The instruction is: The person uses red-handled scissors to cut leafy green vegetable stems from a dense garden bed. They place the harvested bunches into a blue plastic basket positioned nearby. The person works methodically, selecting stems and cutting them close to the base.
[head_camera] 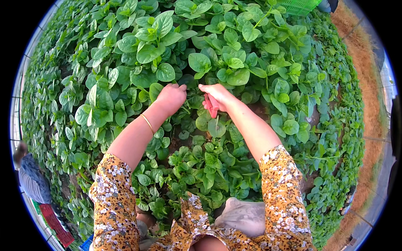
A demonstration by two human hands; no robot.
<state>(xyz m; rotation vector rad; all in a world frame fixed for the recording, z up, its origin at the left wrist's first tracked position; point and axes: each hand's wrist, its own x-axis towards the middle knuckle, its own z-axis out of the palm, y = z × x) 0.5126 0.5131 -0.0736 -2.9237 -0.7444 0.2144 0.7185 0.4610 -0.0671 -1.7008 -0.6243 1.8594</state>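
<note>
In front of me grows a dense bed of broad-leaved green plants (201, 62) that look like Malabar spinach. My right hand (220, 94) grips a small red-handled cutting tool (212, 106), probably snips; its blades are hidden. Just left of it, my left hand (173, 97) reaches into the foliage with fingers curled downward. Leaves and the hand's own back hide its fingertips, so whether it pinches a stem is unclear. A rounded leaf (155, 91) lies against the left hand. Small stems and leaves fill the narrow gap between both hands.
A green plastic crate (298, 7) sits at the far top right. At left, another person (33, 180) bends near a red crate (56, 224). Part of a blue crate (85, 244) shows at lower left. A strip of dry brown ground (370, 103) borders the bed on the right.
</note>
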